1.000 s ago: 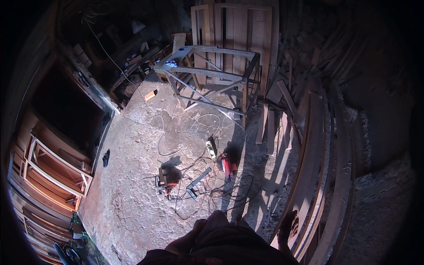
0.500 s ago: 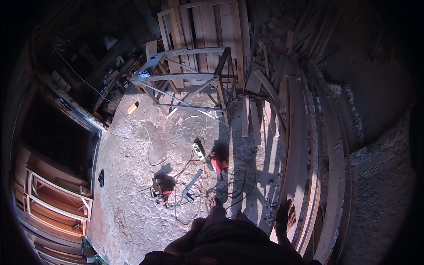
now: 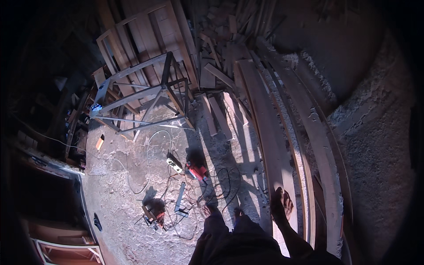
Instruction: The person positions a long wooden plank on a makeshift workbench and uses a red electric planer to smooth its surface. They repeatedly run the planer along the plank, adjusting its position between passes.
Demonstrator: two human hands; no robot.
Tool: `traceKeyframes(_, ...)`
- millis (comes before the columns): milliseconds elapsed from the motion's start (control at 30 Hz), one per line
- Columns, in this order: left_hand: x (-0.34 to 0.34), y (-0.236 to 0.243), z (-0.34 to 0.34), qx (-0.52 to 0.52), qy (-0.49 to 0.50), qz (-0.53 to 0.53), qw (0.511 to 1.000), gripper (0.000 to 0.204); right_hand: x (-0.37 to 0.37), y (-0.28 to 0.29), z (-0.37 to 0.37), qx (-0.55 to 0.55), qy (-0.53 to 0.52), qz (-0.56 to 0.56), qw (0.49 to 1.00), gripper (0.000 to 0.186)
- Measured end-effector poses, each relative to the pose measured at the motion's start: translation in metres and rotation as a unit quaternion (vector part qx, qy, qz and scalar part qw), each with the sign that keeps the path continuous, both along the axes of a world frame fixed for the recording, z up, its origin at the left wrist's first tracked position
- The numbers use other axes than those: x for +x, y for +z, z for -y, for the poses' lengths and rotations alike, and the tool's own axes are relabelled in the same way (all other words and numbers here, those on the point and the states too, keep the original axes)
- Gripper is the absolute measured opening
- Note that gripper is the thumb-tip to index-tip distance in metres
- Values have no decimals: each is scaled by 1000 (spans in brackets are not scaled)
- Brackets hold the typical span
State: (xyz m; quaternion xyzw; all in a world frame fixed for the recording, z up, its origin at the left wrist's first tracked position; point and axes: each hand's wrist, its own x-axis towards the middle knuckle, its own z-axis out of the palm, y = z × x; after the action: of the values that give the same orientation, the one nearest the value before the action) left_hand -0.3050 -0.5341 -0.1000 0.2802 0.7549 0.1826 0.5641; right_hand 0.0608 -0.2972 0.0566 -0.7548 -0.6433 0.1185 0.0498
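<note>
My right hand is over a long, wide wooden plank on my right, its fingers partly lit and loosely apart. It holds nothing that I can see; whether it touches the plank I cannot tell. My left hand hangs in shadow beside my left leg, its fingers too dark to make out. On the floor before my feet lie a red power tool, a white power strip, an L-shaped grey piece and another tool with red parts.
Loose cables tangle around the tools near my feet. A wooden table frame stands ahead, with panelled wooden doors leaning behind it. Offcuts pile up at the far side. More long boards lie at right; a pale frame is at lower left.
The view has turned right, so the table frame and tools appear further left. My right hand stays over the plank; my left hand has come in closer to my leg.
</note>
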Motion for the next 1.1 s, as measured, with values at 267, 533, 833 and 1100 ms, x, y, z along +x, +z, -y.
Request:
traceKeyframes(267,-21,1,-24,56,-136,-93,985,43,5,0,-2,-27,-53,-92,994,63)
traceKeyframes(533,-32,21,-42,-1,-86,-48,995,48,-2,-6,-4,21,-21,-59,998,64)
traceKeyframes(833,-64,18,-75,-69,-178,-47,980,55,5,-30,-4,87,20,-4,996,60)
traceKeyframes(1100,-120,-2,-65,-97,-201,-48,974,79,-7,-20,-5,-82,-1,37,996,55)
